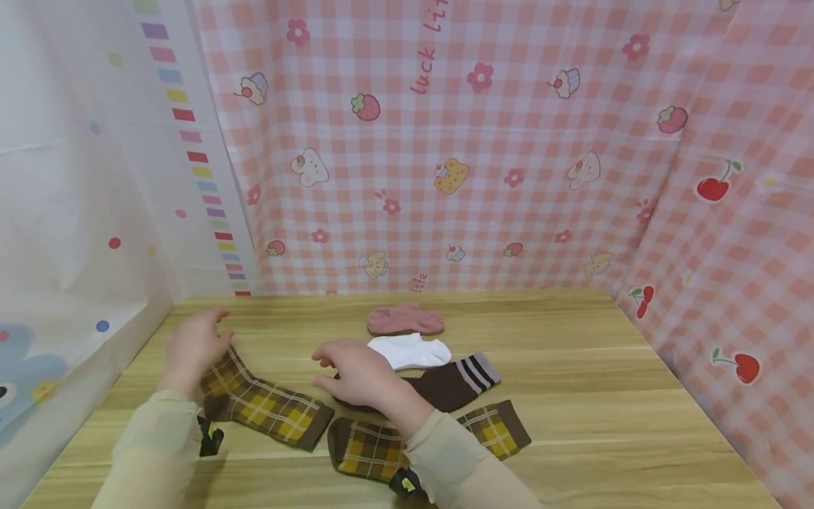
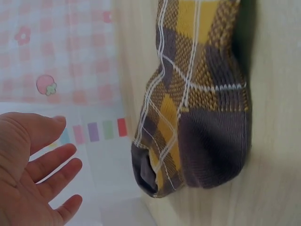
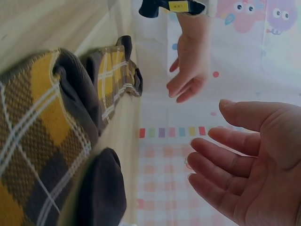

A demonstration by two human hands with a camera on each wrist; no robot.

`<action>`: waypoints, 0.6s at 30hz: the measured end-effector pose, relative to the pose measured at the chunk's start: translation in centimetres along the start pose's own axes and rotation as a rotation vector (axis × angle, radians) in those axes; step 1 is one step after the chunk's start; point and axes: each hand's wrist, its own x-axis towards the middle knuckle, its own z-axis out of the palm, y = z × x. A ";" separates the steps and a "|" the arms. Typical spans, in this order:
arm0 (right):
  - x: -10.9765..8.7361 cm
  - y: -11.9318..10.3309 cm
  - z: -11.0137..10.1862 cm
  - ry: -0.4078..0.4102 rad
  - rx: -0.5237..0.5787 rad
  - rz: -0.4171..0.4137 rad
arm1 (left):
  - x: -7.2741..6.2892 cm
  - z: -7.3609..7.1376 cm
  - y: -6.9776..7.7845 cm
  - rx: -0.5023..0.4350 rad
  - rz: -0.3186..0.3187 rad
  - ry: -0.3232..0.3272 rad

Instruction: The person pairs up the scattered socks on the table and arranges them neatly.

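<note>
My left hand (image 1: 193, 350) hovers beside the toe end of a yellow-and-brown plaid sock (image 1: 270, 404) at the left. In the left wrist view its fingers (image 2: 54, 181) are loosely bent, with nothing between them and the sock to their right. My right hand (image 1: 362, 375) is over the foot of a dark brown sock (image 1: 441, 387) with a grey striped cuff, hiding part of it. Its fingers (image 3: 225, 157) are spread and hold nothing in the right wrist view. A second plaid sock (image 1: 369, 450) lies partly under the right forearm.
Behind the brown sock lie a white ankle sock (image 1: 407, 351) and, farther back, a pink sock (image 1: 403, 319). All rest on a wood-grain table (image 1: 604, 424). A pink checked cloth (image 1: 407, 141) hangs along the back, and a white printed curtain (image 1: 70, 212) borders the left side.
</note>
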 end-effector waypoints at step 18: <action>0.7 -1.9 2.8 -0.131 -0.063 0.095 | 0.5 0.8 -3.3 -0.002 -0.044 -0.080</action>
